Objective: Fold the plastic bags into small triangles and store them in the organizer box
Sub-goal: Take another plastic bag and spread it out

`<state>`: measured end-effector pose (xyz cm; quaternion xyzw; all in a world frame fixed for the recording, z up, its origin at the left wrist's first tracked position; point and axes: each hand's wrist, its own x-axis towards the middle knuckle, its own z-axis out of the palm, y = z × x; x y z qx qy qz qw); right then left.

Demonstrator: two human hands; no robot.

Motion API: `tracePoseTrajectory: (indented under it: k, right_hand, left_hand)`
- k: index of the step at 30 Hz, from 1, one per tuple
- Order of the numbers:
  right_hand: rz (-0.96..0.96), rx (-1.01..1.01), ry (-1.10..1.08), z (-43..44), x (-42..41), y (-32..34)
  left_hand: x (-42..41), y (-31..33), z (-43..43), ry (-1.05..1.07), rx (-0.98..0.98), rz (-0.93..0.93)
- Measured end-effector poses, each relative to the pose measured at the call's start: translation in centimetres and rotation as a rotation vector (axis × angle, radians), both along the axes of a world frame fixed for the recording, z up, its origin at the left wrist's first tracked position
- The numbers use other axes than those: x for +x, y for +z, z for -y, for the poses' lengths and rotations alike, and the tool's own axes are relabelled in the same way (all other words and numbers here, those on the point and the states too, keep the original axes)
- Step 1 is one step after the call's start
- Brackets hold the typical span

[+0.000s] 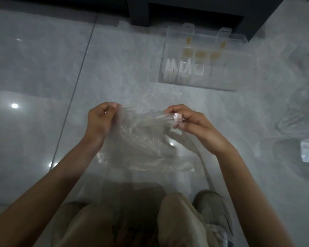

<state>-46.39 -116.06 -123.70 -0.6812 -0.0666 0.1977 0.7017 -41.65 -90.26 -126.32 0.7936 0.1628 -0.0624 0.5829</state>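
At mid-frame the left hand [101, 118] and right hand [191, 122], held apart, each pinch an upper corner of the crumpled clear plastic bag [146, 145], probably to stretch it flat for folding. At upper right, the clear compartmented organizer box [225, 73] holds white folded triangles [173, 67] in its lower-left cells and tan folded pieces [200, 55] in the row above.

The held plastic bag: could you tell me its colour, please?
The plastic bag is clear, colourless; head view.
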Motion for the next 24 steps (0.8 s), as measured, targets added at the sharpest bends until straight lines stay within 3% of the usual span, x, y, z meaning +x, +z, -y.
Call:
tracePoseTrajectory:
  k: [6,16,24]
  right_hand:
    - [0.006,-0.006,0.007,2.9,-0.2,1.4]
    - [-0.025,-0.312,0.095,4.3,0.2,2.6]
    - [-0.071,0.015,0.220,5.4,0.3,2.9]
  left_hand:
    - [-1.1,-0.5,-2.1,-0.030,0.113,0.086]
    - [-1.4,-0.7,-2.2,-0.020,0.127,0.109]
    - [-1.8,-0.3,-1.1,-0.064,0.120,0.095]
